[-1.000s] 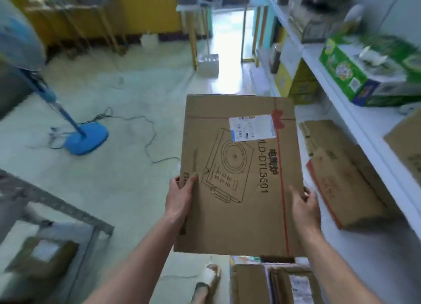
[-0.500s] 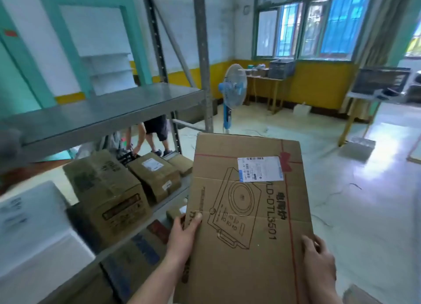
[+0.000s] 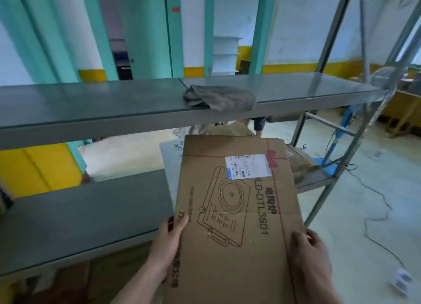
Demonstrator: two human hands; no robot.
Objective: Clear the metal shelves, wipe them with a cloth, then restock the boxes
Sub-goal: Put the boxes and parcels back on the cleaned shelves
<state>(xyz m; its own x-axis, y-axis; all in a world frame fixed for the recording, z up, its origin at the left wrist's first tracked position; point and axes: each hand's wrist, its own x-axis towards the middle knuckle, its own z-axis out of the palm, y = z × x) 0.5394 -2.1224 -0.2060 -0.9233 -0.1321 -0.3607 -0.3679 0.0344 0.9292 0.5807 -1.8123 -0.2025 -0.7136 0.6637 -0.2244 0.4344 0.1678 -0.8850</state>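
Flat cardboard box (image 3: 237,212), held in front of the metal rack, its far end over the lower shelf (image 3: 79,212); cannot tell whether it touches the shelf. Top face has a line drawing of a single-ring cooker, the print "LD-DTL3501" and a white shipping label (image 3: 248,167) toward the 12 o'clock end.

Left hand (image 3: 167,246) clamped on the box's edge at 7 o'clock, thumb lying on the top face, fingers out of sight beneath. Right hand (image 3: 309,258) clamped on the edge at 5 o'clock, fingers curled over onto the top.

Upper shelf (image 3: 91,103) at 12 o'clock of the box. A crumpled grey cloth (image 3: 219,97) lies on it at the front lip (slightly overhanging the edge).

At 2 o'clock of the held box, a brown carton (image 3: 300,164) sits on the lower shelf's right end, beside the rack's upright post (image 3: 328,190). A black cable (image 3: 373,194) trails across the floor at 3 o'clock.
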